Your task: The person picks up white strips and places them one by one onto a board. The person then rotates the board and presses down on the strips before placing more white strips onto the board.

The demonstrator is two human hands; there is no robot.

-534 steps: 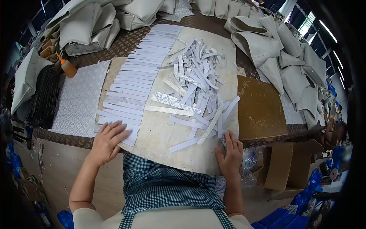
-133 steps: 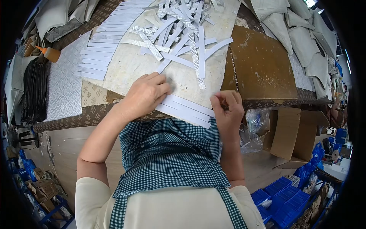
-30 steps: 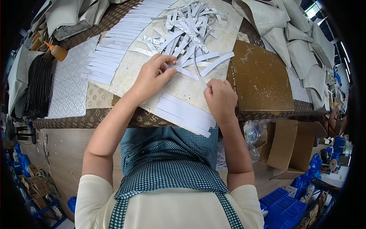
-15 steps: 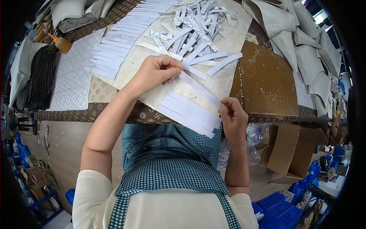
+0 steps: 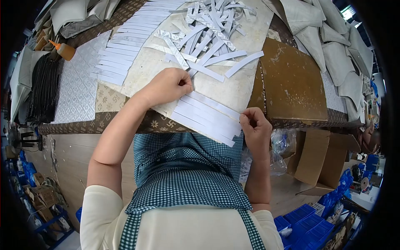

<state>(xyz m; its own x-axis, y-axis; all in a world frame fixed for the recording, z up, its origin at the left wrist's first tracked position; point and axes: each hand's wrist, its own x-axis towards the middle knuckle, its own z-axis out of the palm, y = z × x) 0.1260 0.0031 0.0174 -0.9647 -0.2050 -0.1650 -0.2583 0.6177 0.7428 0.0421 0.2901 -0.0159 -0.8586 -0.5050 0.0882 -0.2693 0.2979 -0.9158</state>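
Observation:
A white strip (image 5: 214, 103) runs between my two hands along the upper edge of a group of white strips (image 5: 202, 118) laid side by side near the table's front edge. My left hand (image 5: 171, 86) pinches the strip's left end, thumb against fingers. At its other end, my right hand (image 5: 255, 123) is closed on the strip. Beyond my hands lies a loose pile of white and silver-patterned strips (image 5: 208, 37). All of these rest on a pale, worn sheet (image 5: 146, 68).
Overlapping white strips (image 5: 125, 46) form a long row on the left. An orange glue bottle (image 5: 64, 51) stands farther left, near a dark stack (image 5: 43, 85). A brown board (image 5: 293, 83) lies right, beside pale folded pieces (image 5: 339, 62). An open cardboard box (image 5: 312, 162) is below.
My left hand has moved down and toward me with its end of the strip, which now lies against the group of strips. My right hand has barely moved.

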